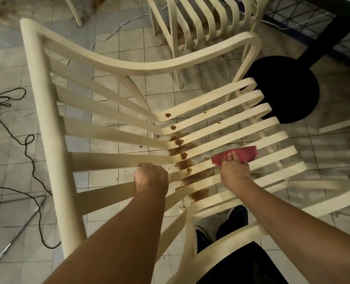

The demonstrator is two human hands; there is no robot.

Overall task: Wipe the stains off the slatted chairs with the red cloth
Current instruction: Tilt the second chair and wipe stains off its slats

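A cream slatted chair [47,111] fills the view, its backrest to the left and its seat slats running right. Brown stains [179,142] dot the bend where the slats turn from back to seat. My left hand [150,177] is closed around one slat just left of the stains. My right hand [234,168] presses the red cloth [242,153] onto a seat slat, to the right of the stains.
A second slatted chair [190,21] stands at the back. A black round table base [282,89] lies at right. Black cables [28,152] and a metal rod [20,230] lie on the tiled floor at left. Brown spill marks the tiles under the seat.
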